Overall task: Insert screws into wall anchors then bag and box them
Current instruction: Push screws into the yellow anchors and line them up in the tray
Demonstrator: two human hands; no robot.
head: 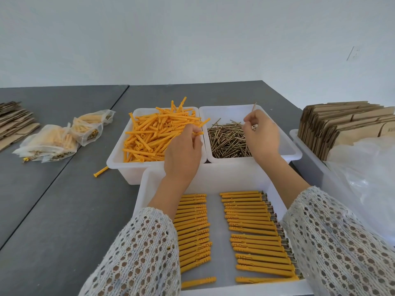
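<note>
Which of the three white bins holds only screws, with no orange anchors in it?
The far right bin, under the right hand. The far left bin holds loose anchors; the near bin holds assembled ones.

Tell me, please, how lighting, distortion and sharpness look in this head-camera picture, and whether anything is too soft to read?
Head view: even, soft light, faint shadows, no harsh glare on the white bins. Wide-angle bending curves the table edge and stretches the sleeves. The assembled anchors are sharp; the right hand pinching a screw is slightly soft; bagged sets at left look hazy through plastic.
</note>
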